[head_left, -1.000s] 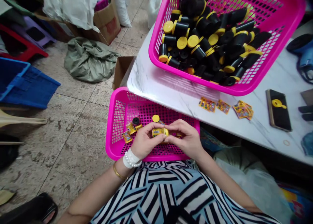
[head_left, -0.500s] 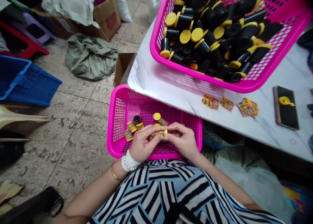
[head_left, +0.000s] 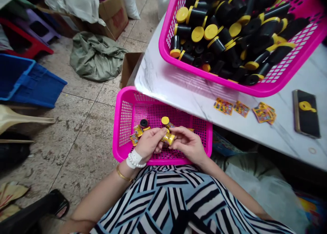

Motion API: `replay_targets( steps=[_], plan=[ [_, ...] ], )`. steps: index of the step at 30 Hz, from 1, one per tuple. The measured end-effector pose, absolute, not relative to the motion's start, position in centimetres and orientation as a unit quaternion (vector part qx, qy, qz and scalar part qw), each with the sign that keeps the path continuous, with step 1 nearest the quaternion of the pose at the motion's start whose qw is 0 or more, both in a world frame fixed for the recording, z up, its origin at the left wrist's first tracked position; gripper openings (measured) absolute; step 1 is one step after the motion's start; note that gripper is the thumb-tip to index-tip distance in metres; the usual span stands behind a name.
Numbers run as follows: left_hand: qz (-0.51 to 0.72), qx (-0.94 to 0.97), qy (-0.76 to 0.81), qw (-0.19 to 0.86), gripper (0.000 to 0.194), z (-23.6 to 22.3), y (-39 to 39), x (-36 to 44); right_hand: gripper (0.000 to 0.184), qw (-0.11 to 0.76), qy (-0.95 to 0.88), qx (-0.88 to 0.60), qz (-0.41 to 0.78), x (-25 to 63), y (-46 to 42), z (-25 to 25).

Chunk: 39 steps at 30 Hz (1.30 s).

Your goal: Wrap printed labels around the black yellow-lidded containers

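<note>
A small canister [head_left: 169, 138] wrapped in a yellow printed label is held over the lower basket [head_left: 118, 125], tilted down to the right. My left hand [head_left: 149, 142] pinches its upper left part between thumb and fingers. At its right end, the curved thumb and fingers of my right hand [head_left: 191, 145] close about it. Beneath my hands, that pink basket contains a black canister [head_left: 143, 123] on end, a canister with a yellow cap [head_left: 165, 120], and several yellow-labelled ones [head_left: 138, 130], some partly covered by my left hand.
A large pink basket [head_left: 230, 86] full of black canisters with yellow caps stands on the marble-patterned table [head_left: 153, 74]. Yellow stickers [head_left: 264, 112] and a phone [head_left: 306, 116] bearing a yellow piece lie nearby. A blue crate [head_left: 38, 84] and a grey-green sack [head_left: 97, 57] are on the floor.
The canister in my hands has turned from nearly level to tilted, showing more of its label. My right fingers have opened slightly around its end. The view has shifted a little.
</note>
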<state>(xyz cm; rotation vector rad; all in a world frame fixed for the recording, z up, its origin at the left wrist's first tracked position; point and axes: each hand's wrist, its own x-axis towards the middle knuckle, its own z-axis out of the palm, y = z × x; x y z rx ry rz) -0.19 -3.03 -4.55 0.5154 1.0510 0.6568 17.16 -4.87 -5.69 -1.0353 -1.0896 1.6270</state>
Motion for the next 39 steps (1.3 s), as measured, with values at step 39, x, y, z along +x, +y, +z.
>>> replay_targets(
  steps=[39],
  plan=[
    [0.272,0.119,0.396,0.869,0.05,-4.3,-3.9,1.0,0.023,0.458,-0.675,-0.446,0.369,18.2,-4.9,-4.0]
  ],
)
